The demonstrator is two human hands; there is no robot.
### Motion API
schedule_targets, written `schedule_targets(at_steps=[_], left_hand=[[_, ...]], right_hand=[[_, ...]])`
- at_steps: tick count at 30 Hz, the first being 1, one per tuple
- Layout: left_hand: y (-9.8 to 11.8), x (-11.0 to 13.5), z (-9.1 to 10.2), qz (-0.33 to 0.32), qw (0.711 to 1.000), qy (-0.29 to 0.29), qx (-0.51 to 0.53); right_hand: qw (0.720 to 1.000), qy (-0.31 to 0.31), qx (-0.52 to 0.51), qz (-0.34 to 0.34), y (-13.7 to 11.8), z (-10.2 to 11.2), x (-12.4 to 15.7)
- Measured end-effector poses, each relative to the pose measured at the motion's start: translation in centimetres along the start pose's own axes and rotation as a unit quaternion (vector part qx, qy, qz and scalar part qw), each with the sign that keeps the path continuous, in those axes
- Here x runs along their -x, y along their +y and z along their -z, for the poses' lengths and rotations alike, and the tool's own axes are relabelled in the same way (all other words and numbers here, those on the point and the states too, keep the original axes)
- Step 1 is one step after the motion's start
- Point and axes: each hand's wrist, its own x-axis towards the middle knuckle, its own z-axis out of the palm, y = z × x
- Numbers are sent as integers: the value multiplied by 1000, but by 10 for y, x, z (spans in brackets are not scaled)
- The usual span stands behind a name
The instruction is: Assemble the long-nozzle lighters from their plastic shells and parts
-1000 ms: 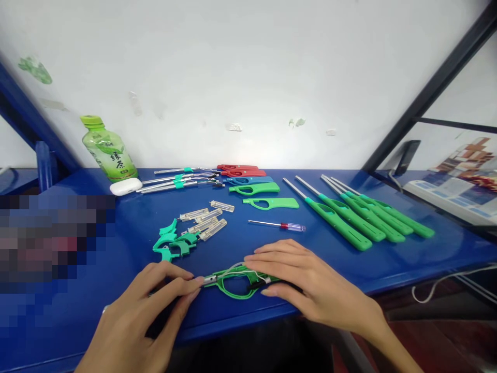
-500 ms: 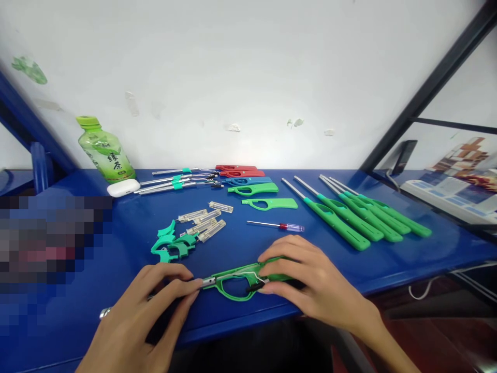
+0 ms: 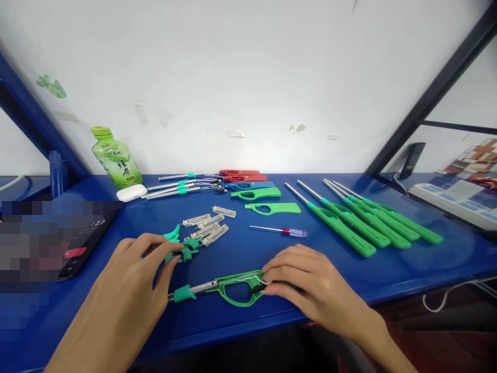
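Note:
A half-built green lighter (image 3: 229,288) with a metal tube and a white wire lies near the front edge of the blue table (image 3: 248,321). My right hand (image 3: 306,282) rests on its handle end, fingers pressed down on it. My left hand (image 3: 132,269) has reached to a small pile of green trigger pieces (image 3: 184,248), and its thumb and fingers are pinched on one of them. Clear plastic tanks (image 3: 207,225) lie just beyond the pile.
Several finished green lighters (image 3: 365,220) lie at the right, a small screwdriver (image 3: 281,231) in the middle, and red, blue and green handle shells (image 3: 252,186) with metal tubes (image 3: 174,185) behind. A green bottle (image 3: 115,160), a white earbud case (image 3: 131,192) and a phone (image 3: 83,243) sit at the left.
My left hand let go of the lighter's metal tube and moved up to the pile of green trigger pieces. My right hand stayed on the lighter's handle.

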Motion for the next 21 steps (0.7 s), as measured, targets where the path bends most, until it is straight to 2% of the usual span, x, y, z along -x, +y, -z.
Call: schedule_targets(at_steps=[5,12,16,21], left_hand=[[-9,-9,-10,-18,998,-28,-62],[-12,-17,1,-65,992,-40,-98],[-14,-18,2,-85,991,-42,-97],[-4,-12,1,-85,991,-37,-93]], right_hand=[[1000,-6,4,1,-1,1,0],[1000,-7,4,-2,-1,0,2],[1000,-8,4,-3,-1,0,1],[1000,-13,4,-9,-1,0,2]])
